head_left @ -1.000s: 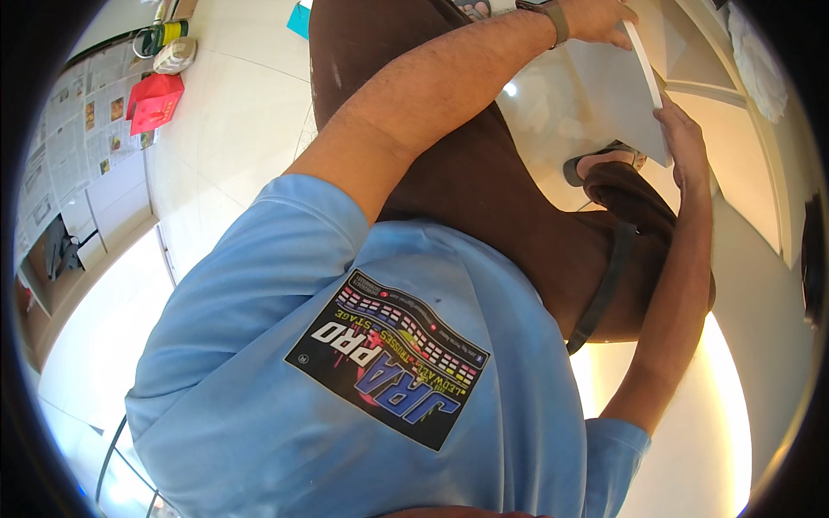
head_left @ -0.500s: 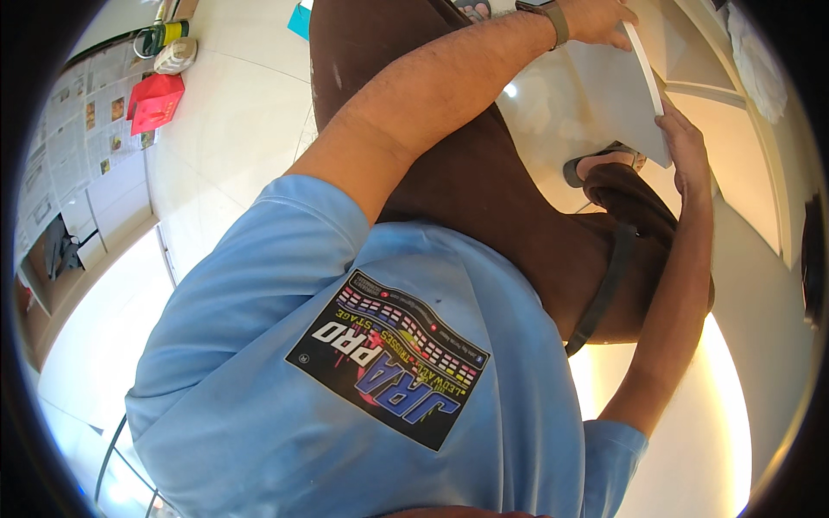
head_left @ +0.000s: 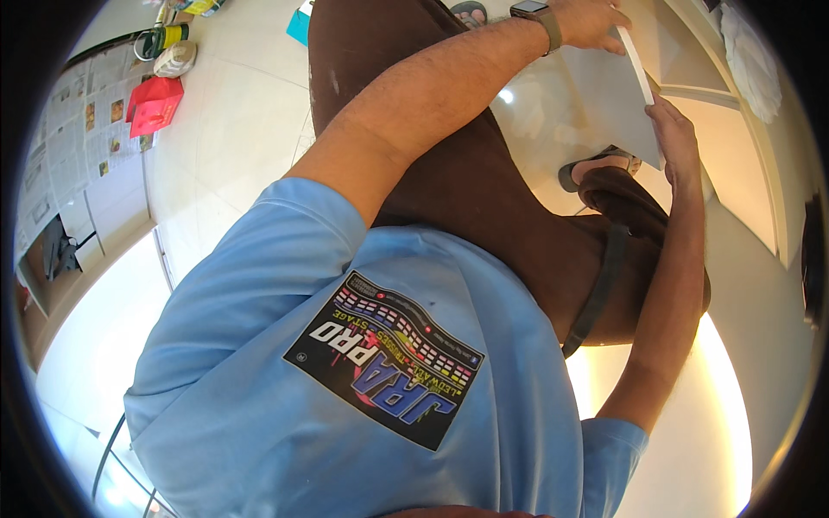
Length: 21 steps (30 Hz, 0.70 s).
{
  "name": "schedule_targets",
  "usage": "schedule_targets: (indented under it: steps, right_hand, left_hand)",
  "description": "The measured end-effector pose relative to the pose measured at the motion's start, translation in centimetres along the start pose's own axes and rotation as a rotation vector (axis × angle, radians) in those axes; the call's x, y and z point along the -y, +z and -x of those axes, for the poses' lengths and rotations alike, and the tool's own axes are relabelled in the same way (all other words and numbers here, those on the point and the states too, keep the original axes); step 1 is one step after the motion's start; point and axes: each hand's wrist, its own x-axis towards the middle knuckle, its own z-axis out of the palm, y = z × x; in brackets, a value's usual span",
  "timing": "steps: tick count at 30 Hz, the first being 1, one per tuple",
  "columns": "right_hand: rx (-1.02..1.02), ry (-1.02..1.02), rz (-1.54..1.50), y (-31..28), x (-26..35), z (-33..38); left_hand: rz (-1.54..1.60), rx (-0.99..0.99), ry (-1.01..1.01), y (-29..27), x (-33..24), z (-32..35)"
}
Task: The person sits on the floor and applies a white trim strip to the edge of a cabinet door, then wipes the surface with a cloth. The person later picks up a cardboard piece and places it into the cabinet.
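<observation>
A flat white panel (head_left: 615, 97) with a thin pale edge stands tilted at the upper right, in front of an open cabinet (head_left: 691, 65). My left hand (head_left: 589, 22) is closed over its far end, the fingers bent at the edge. Lower down, my right hand (head_left: 677, 142) grips the same panel, its fingers on the long edge and the palm along its side. The undersides of both grips are hidden. On my left wrist sits a watch (head_left: 537, 17) with an olive strap.
My bent legs in brown trousers (head_left: 466, 164) take up the middle, with a sandalled foot (head_left: 596, 166) beside the panel. A clear plastic bag (head_left: 749, 65) hangs at the cabinet's right. Pale floor tiles (head_left: 229, 95) lie to the left, with a red bag (head_left: 155, 105) and newspaper sheets (head_left: 73, 129).
The panel and both hands have shifted slightly left. Both hands keep their hold, and the foot beside the panel has moved a little left too.
</observation>
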Motion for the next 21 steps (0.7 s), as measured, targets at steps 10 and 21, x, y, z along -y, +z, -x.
schedule_targets:
  steps: [10, 21]
  right_hand:
    - [0.041, -0.031, 0.053, 0.5, 1.5, -1.4]
    - [0.051, -0.010, 0.049, 0.7, 2.0, -1.0]
  left_hand:
    - [-0.004, -0.058, 0.040, 0.3, 0.2, 0.1]
    - [0.010, -0.058, 0.025, 0.4, 0.2, 0.2]
